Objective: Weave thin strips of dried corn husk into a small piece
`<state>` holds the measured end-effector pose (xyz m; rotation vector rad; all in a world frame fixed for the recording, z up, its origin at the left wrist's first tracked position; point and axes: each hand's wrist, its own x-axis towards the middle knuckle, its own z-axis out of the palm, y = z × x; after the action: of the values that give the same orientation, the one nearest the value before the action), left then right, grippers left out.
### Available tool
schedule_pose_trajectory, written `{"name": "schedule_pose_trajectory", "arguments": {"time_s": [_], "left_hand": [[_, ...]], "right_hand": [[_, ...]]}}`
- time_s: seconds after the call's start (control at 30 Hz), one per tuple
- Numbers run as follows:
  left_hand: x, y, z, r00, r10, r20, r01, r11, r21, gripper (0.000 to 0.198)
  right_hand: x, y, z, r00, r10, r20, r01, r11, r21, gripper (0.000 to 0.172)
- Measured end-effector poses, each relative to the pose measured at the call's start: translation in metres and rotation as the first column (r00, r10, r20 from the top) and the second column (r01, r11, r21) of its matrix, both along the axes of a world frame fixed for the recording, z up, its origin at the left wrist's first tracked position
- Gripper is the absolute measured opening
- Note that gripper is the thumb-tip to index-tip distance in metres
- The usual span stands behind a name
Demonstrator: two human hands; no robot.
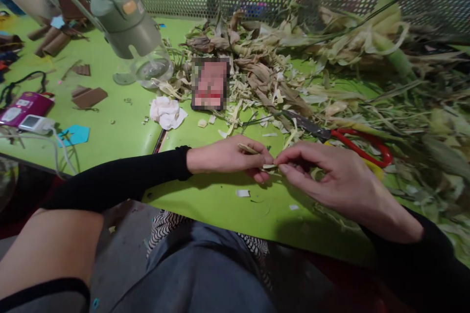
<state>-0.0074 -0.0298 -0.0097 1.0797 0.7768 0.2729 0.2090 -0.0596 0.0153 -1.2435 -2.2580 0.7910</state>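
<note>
Over the green table (205, 205), both hands meet at a small pale piece of corn husk (270, 167). My left hand (235, 155) is closed on it, and one end of a husk strip (246, 148) sticks out above the thumb. My right hand (326, 176) pinches the other end between thumb and forefinger. Just beyond the right hand lie red-handled scissors (362, 144), their dark blades pointing left among the scraps. A yellow object, partly hidden, shows beneath their handles.
Dried husks (257, 73) and leaves heap along the back and right. A phone with a blurred screen (210, 83), crumpled tissue (167, 112) and a clear bottle (135, 34) stand or lie behind my hands. Farther left are a purple device (27, 107) with cables and a blue paper piece (74, 135).
</note>
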Motion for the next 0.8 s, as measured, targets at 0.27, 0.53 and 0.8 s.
{"name": "schedule_pose_trajectory", "arguments": {"time_s": [0.27,0.53,0.8], "left_hand": [[0.0004,0.0009,0.0019,0.997,-0.039,0.074,0.037,0.999,0.030,0.009],[0.0014,-0.0007,-0.0042,0.991,-0.082,0.104,0.083,0.997,0.000,0.013],[-0.0037,-0.0005,-0.0037,0.997,-0.052,0.056,0.047,0.994,0.094,0.018]], "right_hand": [[0.0017,-0.0001,0.0037,0.996,0.060,0.071,-0.067,0.993,0.100,0.013],[0.0051,-0.0005,0.0034,0.988,0.097,0.122,-0.112,0.985,0.128,0.012],[0.0058,0.0027,-0.0027,0.981,0.180,0.069,-0.189,0.969,0.161,0.016]]}}
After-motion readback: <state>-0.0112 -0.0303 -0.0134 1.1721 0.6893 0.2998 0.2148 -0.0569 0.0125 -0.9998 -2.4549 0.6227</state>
